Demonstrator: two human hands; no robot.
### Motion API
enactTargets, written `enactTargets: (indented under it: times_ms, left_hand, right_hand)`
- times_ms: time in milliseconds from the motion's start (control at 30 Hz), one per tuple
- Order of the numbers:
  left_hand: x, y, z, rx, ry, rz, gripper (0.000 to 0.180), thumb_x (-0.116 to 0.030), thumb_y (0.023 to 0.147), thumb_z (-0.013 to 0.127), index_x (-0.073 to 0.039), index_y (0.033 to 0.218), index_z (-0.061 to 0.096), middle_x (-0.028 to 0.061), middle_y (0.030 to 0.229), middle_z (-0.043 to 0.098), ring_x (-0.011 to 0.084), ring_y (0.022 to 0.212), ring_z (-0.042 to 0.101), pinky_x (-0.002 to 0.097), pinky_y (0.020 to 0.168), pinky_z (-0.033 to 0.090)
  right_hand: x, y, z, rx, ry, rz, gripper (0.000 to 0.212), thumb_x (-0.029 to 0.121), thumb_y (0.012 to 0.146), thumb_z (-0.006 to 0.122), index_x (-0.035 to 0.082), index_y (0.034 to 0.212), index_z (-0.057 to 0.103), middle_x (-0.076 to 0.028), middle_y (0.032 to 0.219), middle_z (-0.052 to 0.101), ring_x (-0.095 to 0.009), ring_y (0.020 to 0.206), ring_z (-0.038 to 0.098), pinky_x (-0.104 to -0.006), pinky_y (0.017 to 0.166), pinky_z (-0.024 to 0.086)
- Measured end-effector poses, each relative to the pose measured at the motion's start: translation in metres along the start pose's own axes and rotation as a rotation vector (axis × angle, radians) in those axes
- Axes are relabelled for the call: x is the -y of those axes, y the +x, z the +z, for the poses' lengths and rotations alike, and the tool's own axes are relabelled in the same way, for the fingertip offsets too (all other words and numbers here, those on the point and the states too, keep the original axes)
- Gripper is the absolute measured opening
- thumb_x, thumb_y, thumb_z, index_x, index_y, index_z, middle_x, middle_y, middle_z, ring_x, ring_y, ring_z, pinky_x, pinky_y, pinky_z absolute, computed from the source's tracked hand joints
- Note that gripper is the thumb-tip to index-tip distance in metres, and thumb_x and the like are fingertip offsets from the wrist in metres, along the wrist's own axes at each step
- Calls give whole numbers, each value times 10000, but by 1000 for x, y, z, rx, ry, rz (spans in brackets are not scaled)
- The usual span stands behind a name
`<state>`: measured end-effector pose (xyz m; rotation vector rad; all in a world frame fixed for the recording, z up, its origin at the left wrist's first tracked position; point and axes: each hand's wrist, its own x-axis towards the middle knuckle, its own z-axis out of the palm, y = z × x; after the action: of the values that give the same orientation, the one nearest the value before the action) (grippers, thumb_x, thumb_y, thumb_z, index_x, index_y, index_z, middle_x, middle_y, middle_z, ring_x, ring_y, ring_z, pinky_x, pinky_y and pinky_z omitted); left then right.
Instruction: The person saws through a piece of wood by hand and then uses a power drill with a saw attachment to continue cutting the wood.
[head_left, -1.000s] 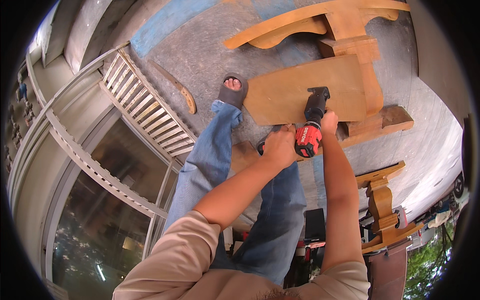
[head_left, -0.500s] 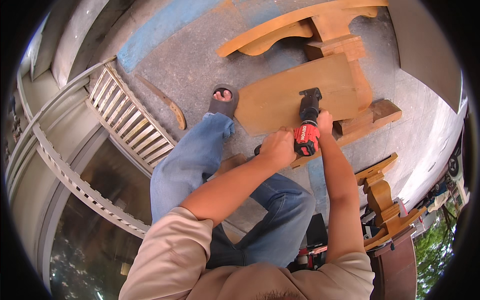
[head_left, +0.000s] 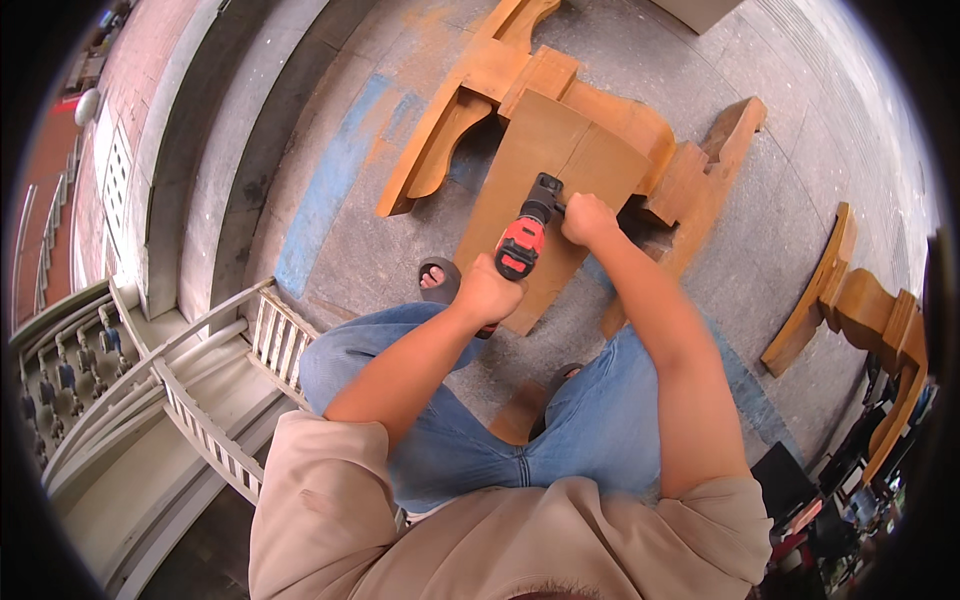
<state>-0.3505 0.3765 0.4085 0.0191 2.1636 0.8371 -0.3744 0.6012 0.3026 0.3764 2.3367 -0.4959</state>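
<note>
A red-and-black cordless power tool (head_left: 522, 243) lies slantwise over a flat brown wooden board (head_left: 540, 135), its black head near the board's middle. Wrapped round the tool's rear grip is my left hand (head_left: 489, 290), closed. Beside the black head is my right hand (head_left: 590, 219), its fingers curled closed, apparently round a short black side handle that they mostly cover. The board rests on stained wooden furniture parts: a curved piece (head_left: 440, 140) at the far left and a notched beam (head_left: 710, 195) at the right. Where the tool's head meets the board, the contact is too small to tell.
Another curved wooden frame (head_left: 870, 310) stands on the paved floor to the right. A white slatted bench (head_left: 285, 335) is at the left, with grey steps (head_left: 225, 140) beyond it. My sandalled foot (head_left: 436, 277) is close to the board's left edge. Dark bags or tools crowd the lower right.
The whole view has turned, so the board and furniture now slant differently. Both hands remain at the tool. My knees now show wider apart, and the handsaw on the floor has gone from sight.
</note>
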Motion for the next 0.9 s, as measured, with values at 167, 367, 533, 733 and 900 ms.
enactTargets:
  times_ms: [167,367,533,733,900]
  left_hand:
    - [23,14,18,11,-81,-45,162,-9,822,666,-45,974,623,47,788,653,154,677,655,338,619,546]
    - [7,5,20,26,-217,-77,216,63,815,644,-55,988,591,32,838,633,130,682,634,321,605,536]
    - [11,6,17,26,-111,-8,202,63,805,638,-49,967,594,29,822,634,134,671,637,322,603,531]
    - [1,0,18,63,-242,-58,185,51,821,633,-45,973,590,26,796,635,133,651,629,323,589,526]
    - [10,1,18,40,-86,-20,187,56,819,636,-49,967,587,27,785,635,131,654,628,324,585,520]
  right_hand:
    - [-18,-7,10,-155,84,-77,258,78,848,638,1,1063,759,-240,1141,749,-406,1120,715,-474,928,589]
    - [-13,-20,11,-130,102,-31,245,107,941,595,46,1096,775,-180,1147,768,-351,1100,740,-462,919,600]
    - [-16,-21,1,-83,55,-65,254,107,930,604,51,1111,773,-176,1189,759,-343,1132,731,-451,946,596]
    - [-15,-22,0,-72,58,-72,282,107,922,607,49,1150,764,-174,1222,751,-338,1163,719,-443,965,591]
    - [-16,-22,-3,-66,46,-87,295,102,917,617,49,1166,764,-179,1234,747,-337,1170,717,-440,971,589]
